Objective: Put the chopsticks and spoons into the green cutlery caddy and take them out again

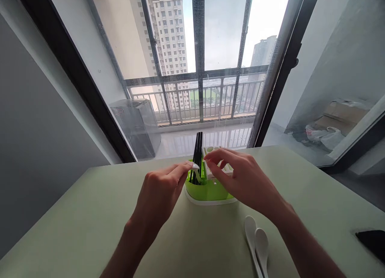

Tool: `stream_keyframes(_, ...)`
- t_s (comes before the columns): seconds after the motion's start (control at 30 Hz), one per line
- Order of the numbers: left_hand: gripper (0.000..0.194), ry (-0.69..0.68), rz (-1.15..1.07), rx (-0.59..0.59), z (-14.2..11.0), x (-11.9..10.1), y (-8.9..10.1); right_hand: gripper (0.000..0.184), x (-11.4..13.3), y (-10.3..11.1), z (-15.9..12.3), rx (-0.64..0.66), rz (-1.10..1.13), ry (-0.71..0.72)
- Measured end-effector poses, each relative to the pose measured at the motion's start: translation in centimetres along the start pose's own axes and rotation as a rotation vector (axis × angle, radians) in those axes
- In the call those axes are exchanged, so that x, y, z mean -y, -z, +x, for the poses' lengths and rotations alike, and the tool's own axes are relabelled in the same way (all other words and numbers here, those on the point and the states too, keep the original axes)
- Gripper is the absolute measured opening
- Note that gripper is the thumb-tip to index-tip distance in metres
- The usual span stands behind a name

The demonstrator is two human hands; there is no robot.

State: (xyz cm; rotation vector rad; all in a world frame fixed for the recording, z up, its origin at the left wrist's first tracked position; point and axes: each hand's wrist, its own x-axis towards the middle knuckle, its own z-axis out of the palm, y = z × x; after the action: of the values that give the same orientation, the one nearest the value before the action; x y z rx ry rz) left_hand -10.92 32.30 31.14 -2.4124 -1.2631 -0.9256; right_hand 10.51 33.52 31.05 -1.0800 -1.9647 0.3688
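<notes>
A bright green utensil holder with a white base stands near the far edge of the table. Several black chopsticks lean upright in its left compartment. My left hand pinches a white spoon at its upper end, and the spoon's lower part reaches down into that compartment. Over the right side of the holder, my right hand is loosely curved with thumb and forefinger tips close together; I see nothing between them. It partly hides a white rack section with openings.
Two white spoons lie side by side on the pale table, near my right forearm. A dark object sits at the right edge. Beyond the table are glass doors, a balcony and a grey cabinet.
</notes>
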Motion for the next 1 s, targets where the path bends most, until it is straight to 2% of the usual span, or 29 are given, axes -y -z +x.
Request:
stream_keyframes(0.33, 0.021, 0.059, 0.008, 0.182, -0.4, -0.7, -2.1, 0.018, -0.3, -0.2, 0.2, 0.059, 0.023, 0.018)
stream_keyframes(0.53, 0.025, 0.076, -0.028, 0.215, -0.5, -1.2, -2.7, 0.018, -0.4, -0.1, 0.1, 0.066, 0.043, 0.009)
stream_keyframes(1.0, 0.020, 0.125, -0.081, 0.366, -0.5, -2.1, -0.9, 0.017, -0.2, 0.2, 0.0, 0.094, 0.035, 0.012)
